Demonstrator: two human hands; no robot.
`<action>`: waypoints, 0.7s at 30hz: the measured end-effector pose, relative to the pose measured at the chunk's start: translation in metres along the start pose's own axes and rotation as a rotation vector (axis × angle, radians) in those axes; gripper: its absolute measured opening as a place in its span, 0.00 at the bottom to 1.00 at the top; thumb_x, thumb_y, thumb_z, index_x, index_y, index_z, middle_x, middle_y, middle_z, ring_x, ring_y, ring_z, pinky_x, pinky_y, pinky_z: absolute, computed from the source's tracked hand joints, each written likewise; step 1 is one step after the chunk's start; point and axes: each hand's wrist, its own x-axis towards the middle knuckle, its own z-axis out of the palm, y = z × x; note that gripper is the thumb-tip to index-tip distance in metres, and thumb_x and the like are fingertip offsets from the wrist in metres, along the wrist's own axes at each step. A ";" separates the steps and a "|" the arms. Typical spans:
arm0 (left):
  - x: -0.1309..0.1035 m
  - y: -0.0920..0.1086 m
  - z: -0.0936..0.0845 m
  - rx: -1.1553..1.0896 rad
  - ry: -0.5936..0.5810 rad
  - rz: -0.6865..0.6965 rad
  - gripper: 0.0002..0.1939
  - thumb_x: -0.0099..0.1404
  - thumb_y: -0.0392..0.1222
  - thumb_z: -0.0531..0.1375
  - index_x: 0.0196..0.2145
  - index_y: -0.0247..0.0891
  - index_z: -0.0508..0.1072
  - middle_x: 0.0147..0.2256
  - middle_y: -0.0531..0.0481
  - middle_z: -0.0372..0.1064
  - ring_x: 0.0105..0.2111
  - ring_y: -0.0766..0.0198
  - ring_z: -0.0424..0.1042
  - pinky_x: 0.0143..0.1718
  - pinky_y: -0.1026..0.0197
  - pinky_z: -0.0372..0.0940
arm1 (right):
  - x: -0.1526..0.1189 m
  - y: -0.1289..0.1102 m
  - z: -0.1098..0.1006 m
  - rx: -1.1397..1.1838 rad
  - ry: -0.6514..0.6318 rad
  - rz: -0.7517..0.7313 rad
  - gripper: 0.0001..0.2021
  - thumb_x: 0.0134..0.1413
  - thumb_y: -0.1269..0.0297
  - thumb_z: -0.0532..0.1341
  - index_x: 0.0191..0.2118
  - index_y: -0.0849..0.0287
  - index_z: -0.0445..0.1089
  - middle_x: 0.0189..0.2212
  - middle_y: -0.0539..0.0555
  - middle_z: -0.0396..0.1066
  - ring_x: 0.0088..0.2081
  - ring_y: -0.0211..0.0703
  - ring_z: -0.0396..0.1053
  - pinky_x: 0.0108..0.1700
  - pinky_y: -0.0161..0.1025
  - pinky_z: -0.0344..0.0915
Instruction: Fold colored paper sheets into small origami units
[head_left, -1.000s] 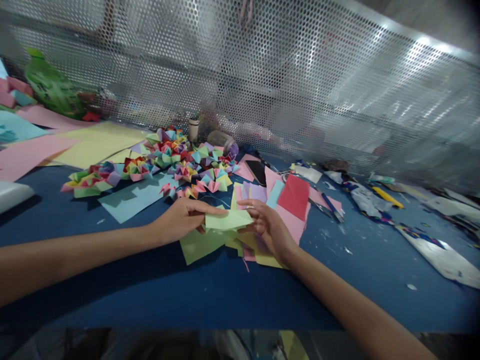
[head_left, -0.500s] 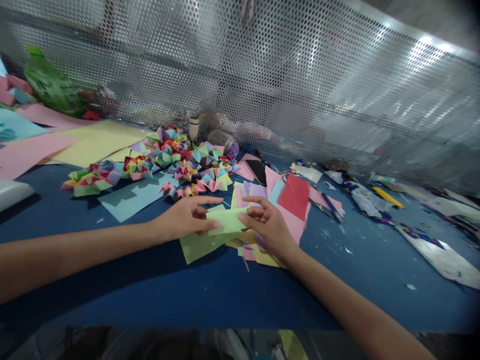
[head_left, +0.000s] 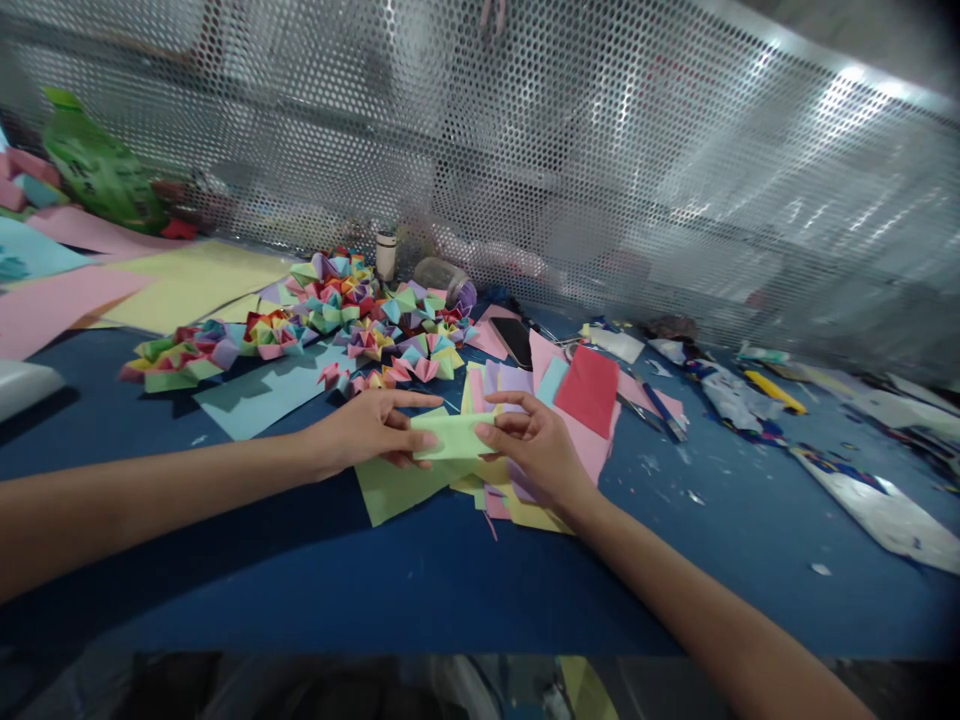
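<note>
Between my two hands a folded light green paper (head_left: 453, 437) is held up above the table. My left hand (head_left: 379, 428) pinches its left end, thumb in front and index finger stretched out above. At the right end my right hand (head_left: 529, 432) grips it between thumb and fingers. A larger green sheet (head_left: 401, 490) lies beneath it. Under and beside my right hand spreads a stack of coloured paper pieces (head_left: 540, 512), with a red sheet (head_left: 589, 391) at its far side.
Folded multicoloured paper pieces (head_left: 352, 310) are heaped beyond my left hand, next to a blue sheet (head_left: 274, 393). A phone (head_left: 512, 341), scissors (head_left: 641, 408), a blue pen-like tool (head_left: 664, 412) and a yellow tool (head_left: 775, 392) lie rightward. A perforated metal panel (head_left: 525, 150) borders the back.
My left thumb has shifted slightly left on the green paper, and the paper now sits more level. Both hands keep their hold.
</note>
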 end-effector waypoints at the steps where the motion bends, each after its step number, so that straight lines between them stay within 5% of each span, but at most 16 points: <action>1: 0.000 0.000 0.000 0.002 -0.004 0.000 0.35 0.54 0.41 0.66 0.58 0.37 0.60 0.22 0.55 0.71 0.30 0.59 0.77 0.26 0.68 0.66 | 0.000 0.000 0.000 0.003 -0.001 -0.004 0.21 0.39 0.61 0.69 0.41 0.58 0.65 0.20 0.43 0.67 0.24 0.32 0.68 0.27 0.33 0.73; 14: 0.000 -0.002 -0.001 0.098 -0.058 0.029 0.33 0.51 0.45 0.67 0.54 0.39 0.64 0.22 0.56 0.69 0.24 0.65 0.72 0.26 0.66 0.67 | -0.004 -0.001 0.003 0.032 -0.020 -0.005 0.20 0.37 0.63 0.70 0.38 0.57 0.65 0.19 0.42 0.64 0.21 0.33 0.67 0.26 0.34 0.70; 21: -0.002 -0.005 0.002 0.325 -0.064 0.137 0.17 0.56 0.52 0.61 0.30 0.33 0.76 0.22 0.54 0.67 0.22 0.70 0.63 0.22 0.70 0.56 | -0.014 -0.004 0.013 0.019 -0.171 0.025 0.20 0.38 0.64 0.70 0.39 0.57 0.64 0.19 0.43 0.67 0.21 0.32 0.66 0.25 0.31 0.65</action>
